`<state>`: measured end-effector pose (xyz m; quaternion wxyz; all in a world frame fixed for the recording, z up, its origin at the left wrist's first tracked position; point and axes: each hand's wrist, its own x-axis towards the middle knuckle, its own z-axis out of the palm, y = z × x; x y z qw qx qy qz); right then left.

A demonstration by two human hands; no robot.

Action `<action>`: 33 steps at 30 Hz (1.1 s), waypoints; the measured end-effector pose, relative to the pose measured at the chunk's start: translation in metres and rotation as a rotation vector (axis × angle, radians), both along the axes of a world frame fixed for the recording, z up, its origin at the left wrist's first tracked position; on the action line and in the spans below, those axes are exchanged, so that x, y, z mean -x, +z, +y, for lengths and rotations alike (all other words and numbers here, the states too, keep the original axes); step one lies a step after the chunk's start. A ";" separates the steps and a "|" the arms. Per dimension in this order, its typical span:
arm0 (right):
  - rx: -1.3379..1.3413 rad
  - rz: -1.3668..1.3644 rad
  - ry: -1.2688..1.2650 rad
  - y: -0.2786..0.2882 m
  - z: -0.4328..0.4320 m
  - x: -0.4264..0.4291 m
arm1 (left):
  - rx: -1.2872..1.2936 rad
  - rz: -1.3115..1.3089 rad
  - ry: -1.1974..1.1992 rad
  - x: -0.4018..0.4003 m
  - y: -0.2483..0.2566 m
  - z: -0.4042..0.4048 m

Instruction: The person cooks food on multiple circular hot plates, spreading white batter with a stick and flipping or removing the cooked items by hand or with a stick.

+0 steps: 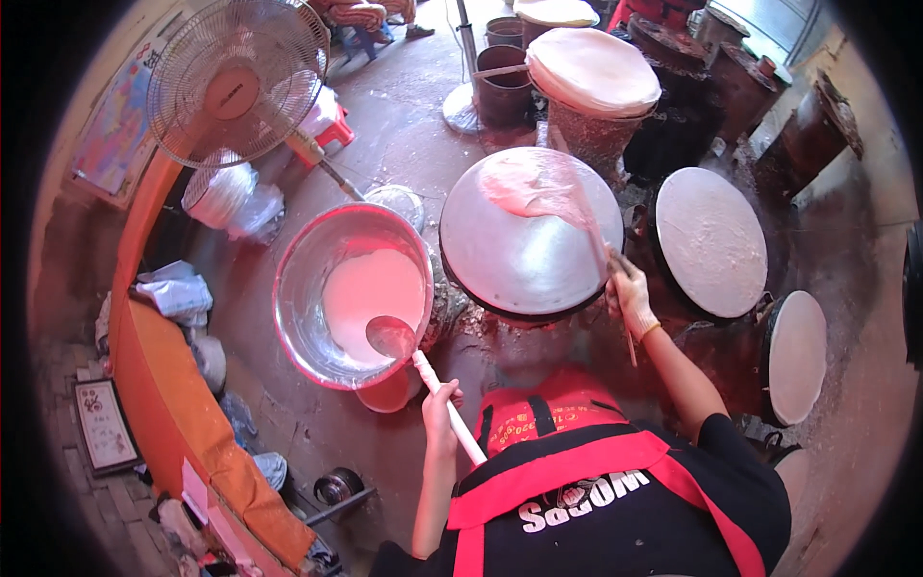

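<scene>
My left hand [438,415] grips the pale handle of a ladle [389,337]. The ladle's bowl is over the white batter [364,288] inside a large metal basin [283,296] with a red-tinted rim. My right hand [627,285], in a glove with a yellow cuff, is closed around a long flat wooden spreader [595,241]. That spreader lies across the right side of a round griddle [505,270]. Thick batter [526,184] covers the griddle's far part, against the blade, while bare metal shows on the near part.
More round griddles [710,245] bearing thin pale sheets curve along my right. Beyond the near griddle, a stack of thin round sheets [591,72] rests on a drum. A standing fan [234,90] is at far left, near an orange-covered surface [159,375]. Another person's legs [360,16] show at the top.
</scene>
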<state>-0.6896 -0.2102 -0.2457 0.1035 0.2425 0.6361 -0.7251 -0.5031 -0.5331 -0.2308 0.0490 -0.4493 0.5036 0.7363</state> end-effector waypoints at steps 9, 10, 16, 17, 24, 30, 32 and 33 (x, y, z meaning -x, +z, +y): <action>-0.016 0.022 0.630 0.019 -0.006 0.060 | -0.060 0.011 0.137 -0.015 -0.009 0.070; -0.033 -0.054 0.714 0.043 -0.001 0.050 | -0.050 0.000 0.161 -0.024 -0.014 0.073; -0.156 -0.142 0.619 0.045 0.061 0.078 | -0.057 -0.032 0.311 -0.035 -0.002 0.098; 0.000 0.024 0.459 0.042 0.057 0.083 | -0.048 -0.035 0.309 -0.035 -0.001 0.098; -0.090 -0.043 0.972 0.038 0.044 0.099 | -0.034 -0.074 0.373 -0.051 0.022 0.111; -0.087 0.060 0.891 0.011 0.073 0.131 | 0.009 -0.148 0.423 -0.067 0.041 0.137; -0.134 0.067 0.882 0.011 0.057 0.135 | 0.017 -0.164 0.423 -0.069 0.048 0.143; -0.186 0.051 0.941 0.019 0.046 0.134 | 0.017 -0.162 0.415 -0.069 0.049 0.143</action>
